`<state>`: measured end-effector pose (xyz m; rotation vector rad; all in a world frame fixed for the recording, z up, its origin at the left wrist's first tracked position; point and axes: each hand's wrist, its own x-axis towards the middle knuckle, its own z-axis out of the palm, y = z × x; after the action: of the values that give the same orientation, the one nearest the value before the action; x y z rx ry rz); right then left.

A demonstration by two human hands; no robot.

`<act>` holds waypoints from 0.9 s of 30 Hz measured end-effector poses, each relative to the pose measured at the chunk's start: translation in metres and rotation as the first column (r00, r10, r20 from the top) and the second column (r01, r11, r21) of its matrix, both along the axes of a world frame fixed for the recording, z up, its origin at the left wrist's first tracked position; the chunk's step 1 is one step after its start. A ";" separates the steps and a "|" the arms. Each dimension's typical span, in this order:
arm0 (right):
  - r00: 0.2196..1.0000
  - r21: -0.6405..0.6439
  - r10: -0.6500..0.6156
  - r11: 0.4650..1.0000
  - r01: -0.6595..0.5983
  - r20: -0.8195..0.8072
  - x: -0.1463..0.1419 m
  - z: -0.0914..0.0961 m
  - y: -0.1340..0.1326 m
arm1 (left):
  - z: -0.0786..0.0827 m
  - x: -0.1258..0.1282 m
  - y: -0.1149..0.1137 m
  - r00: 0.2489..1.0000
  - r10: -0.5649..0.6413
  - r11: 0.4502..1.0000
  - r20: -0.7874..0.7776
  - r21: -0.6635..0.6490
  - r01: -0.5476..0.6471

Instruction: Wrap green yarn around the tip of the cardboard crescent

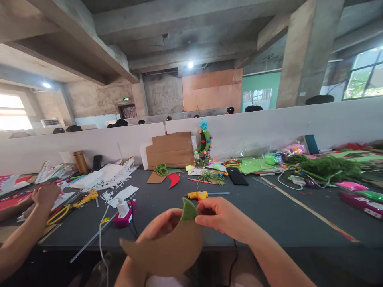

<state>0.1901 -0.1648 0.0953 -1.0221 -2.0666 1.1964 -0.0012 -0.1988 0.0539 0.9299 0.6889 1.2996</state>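
My left hand (pixel 160 227) holds a brown crescent-shaped cardboard piece (pixel 167 251) from behind, fingers curled around its upper edge. My right hand (pixel 223 217) pinches the crescent's upper tip, which is wrapped in green yarn (pixel 188 210). Both hands are raised in front of the near edge of the dark grey table (pixel 269 211). A yellow glue gun (pixel 197 195) lies on the table just beyond my hands.
Another person's arm and hand (pixel 42 199) rest at the left by yellow scissors (pixel 58 215) and white paper scraps. A pink charger block (pixel 124 213), cardboard box (pixel 170 151), decorated green cactus figure (pixel 205 149), black phone (pixel 236 176) and green yarn pile (pixel 329 167) sit farther back.
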 end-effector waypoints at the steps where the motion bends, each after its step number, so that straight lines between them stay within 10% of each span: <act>1: 0.998 0.038 0.021 0.999 -0.023 0.057 0.003 0.003 0.002 | 0.002 -0.006 0.001 0.993 -0.091 0.996 -0.075 -0.026 0.090; 11: 0.963 0.144 0.078 0.982 -0.119 0.258 -0.001 -0.005 0.037 | 0.004 -0.008 0.019 0.800 -0.196 0.961 -0.567 0.049 0.270; 27: 0.972 0.105 -0.128 0.988 0.109 0.195 -0.004 -0.068 0.115 | -0.048 0.014 0.092 0.878 0.027 0.997 -0.478 -0.055 -0.061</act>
<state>0.1860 -0.0498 0.0271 -1.2467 -2.1580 0.9603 0.0123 -0.1067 0.0062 1.1998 1.1362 1.0805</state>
